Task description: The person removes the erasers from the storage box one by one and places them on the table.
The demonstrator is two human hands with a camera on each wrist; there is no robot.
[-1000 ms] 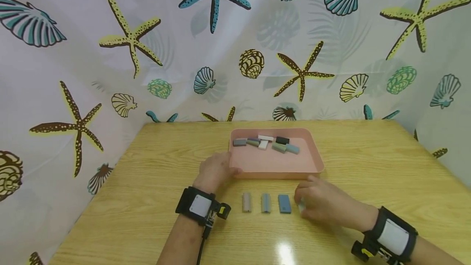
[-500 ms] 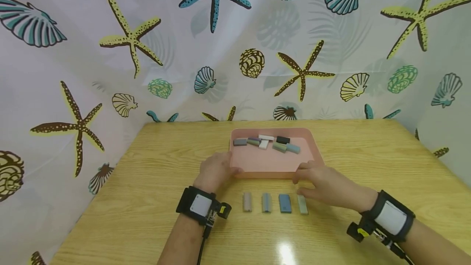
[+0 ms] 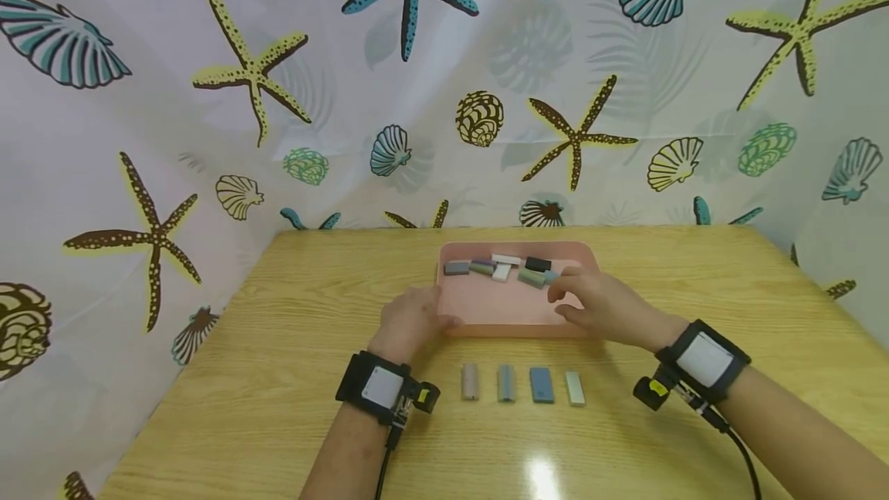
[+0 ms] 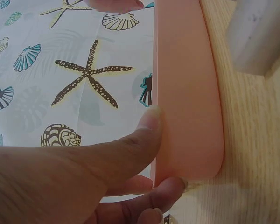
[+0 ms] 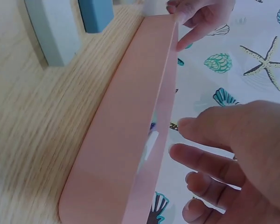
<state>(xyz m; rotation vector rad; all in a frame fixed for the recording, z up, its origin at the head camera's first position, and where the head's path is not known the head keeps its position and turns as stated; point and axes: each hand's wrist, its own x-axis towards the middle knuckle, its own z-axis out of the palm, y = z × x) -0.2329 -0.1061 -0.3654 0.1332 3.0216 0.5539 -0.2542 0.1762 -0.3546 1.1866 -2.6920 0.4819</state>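
Note:
My left hand (image 3: pixel 410 322) grips the front left corner of a pink tray (image 3: pixel 514 330), thumb over its rim in the left wrist view. Over the tray's right side is my right hand (image 3: pixel 604 303), fingers parted and loosely bent, nothing between them. Small rectangular blocks lie at the back of the tray: a grey block (image 3: pixel 457 268), a black block (image 3: pixel 538 264), a green block (image 3: pixel 532 277), white ones and others. A light blue block (image 3: pixel 551 277) is partly hidden by the right fingertips.
In front of the tray, a row of blocks lies on the wooden table (image 3: pixel 278 407): a beige block (image 3: pixel 470 382), a grey-blue block (image 3: pixel 506 383), a blue block (image 3: pixel 542 385) and a pale green block (image 3: pixel 575 389). A patterned cloth (image 3: pixel 417 99) hangs behind.
My right hand has let go of the pale green block at the row's right end and moved back over the tray. My left hand has kept its place at the corner.

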